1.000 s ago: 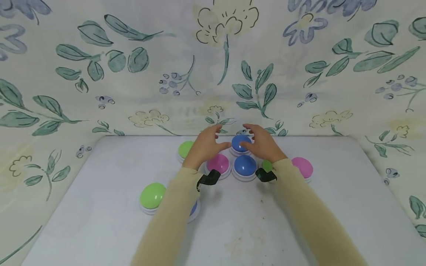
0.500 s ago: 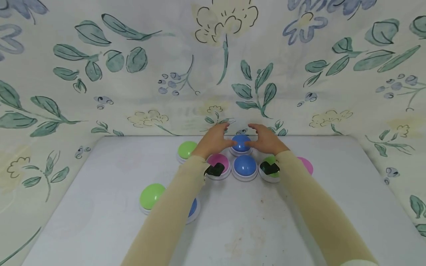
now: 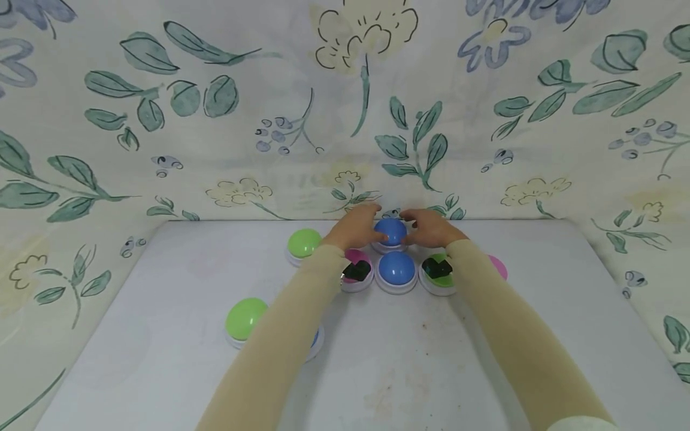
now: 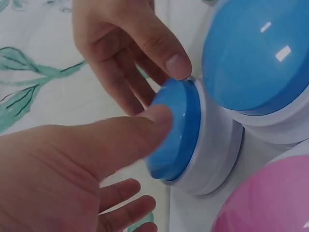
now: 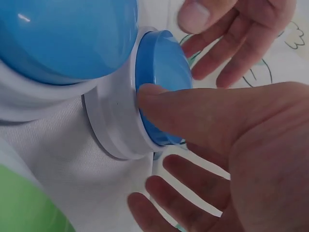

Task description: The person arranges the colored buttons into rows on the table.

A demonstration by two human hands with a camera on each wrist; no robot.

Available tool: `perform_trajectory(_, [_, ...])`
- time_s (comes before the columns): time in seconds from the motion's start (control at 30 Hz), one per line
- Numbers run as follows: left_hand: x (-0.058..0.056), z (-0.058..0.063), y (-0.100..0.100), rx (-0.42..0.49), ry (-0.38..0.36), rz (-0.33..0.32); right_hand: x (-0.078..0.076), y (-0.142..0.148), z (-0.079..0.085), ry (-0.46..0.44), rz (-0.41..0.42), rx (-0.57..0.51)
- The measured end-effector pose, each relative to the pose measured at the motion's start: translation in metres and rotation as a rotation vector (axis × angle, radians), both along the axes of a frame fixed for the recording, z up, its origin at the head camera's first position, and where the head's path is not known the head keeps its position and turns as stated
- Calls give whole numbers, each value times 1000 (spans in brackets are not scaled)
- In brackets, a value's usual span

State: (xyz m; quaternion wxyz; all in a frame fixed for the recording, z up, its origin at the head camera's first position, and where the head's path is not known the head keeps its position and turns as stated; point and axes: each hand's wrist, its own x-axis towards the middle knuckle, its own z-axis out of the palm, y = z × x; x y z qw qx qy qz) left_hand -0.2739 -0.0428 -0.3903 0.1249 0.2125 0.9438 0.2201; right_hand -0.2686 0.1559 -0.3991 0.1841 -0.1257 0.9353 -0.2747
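At the back of the table, a blue dome push button (image 3: 390,230) on a round white base stands between my two hands. My left hand (image 3: 353,229) is at its left side; in the left wrist view the left thumb (image 4: 140,135) overlaps the dome, fingers spread. On the right side is my right hand (image 3: 431,230), its thumb (image 5: 161,104) lying over the dome's edge in the right wrist view, the other fingers apart behind. Just in front stands a second blue button (image 3: 396,267), flanked by a pink button (image 3: 358,257) and a green button (image 3: 439,259), both partly covered by the wrist straps.
Left of my left hand is a green button (image 3: 304,242). Nearer on the left sit another green button (image 3: 246,318) and a blue one (image 3: 316,341), mostly behind my left sleeve. A pink button (image 3: 499,267) shows past my right sleeve. Flowered cloth (image 3: 242,143) rises behind the table.
Both hands have come lower and closer around the back blue button, the left one moving rightward. The buttons stay where they were.
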Motion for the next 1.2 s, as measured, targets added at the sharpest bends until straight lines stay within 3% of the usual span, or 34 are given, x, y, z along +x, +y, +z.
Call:
perform_trajectory(0.3, [0, -5, 10, -41, 5, -32, -3, -5, -4, -28, 38, -35])
perform_trajectory(0.67, [-1, -14, 11, 8, 5, -9, -1, -6, -2, -25, 24, -37])
perform_trajectory(1.2, [-1, -15, 15, -22, 16, -20, 0, -7, -5, 1, 25, -45])
